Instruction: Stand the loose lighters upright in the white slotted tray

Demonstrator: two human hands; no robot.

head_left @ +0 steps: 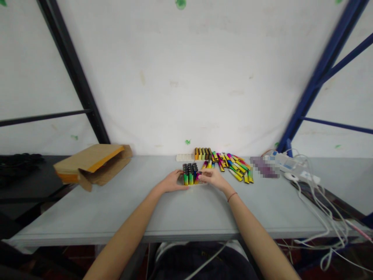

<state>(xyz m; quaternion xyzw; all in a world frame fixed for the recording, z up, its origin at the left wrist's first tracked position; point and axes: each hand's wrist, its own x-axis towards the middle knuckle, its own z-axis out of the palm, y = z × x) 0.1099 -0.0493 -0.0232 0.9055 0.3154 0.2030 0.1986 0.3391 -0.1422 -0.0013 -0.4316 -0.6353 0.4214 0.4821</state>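
Upright lighters (pixel 190 173) with black tops and green-yellow bodies stand packed in rows in a pale tray (pixel 201 184) at the middle of the table. Around the tray's left side curls my left hand (pixel 171 182), thumb in front and fingers behind. My right hand (pixel 214 177) pinches a pink-purple lighter (pixel 199 176) at the right end of the rows; its lower part is hard to make out. Behind my right hand, loose lighters (pixel 237 167) in yellow, pink and blue lie in a heap.
Another block of upright lighters (pixel 203 153) stands by the wall, beside a pale slotted tray (pixel 185 157). An open cardboard box (pixel 93 163) lies at left. At right are a blurred purple patch (pixel 265 167), a power strip (pixel 287 161), a white mouse (pixel 290 177) and tangled cables (pixel 323 210).
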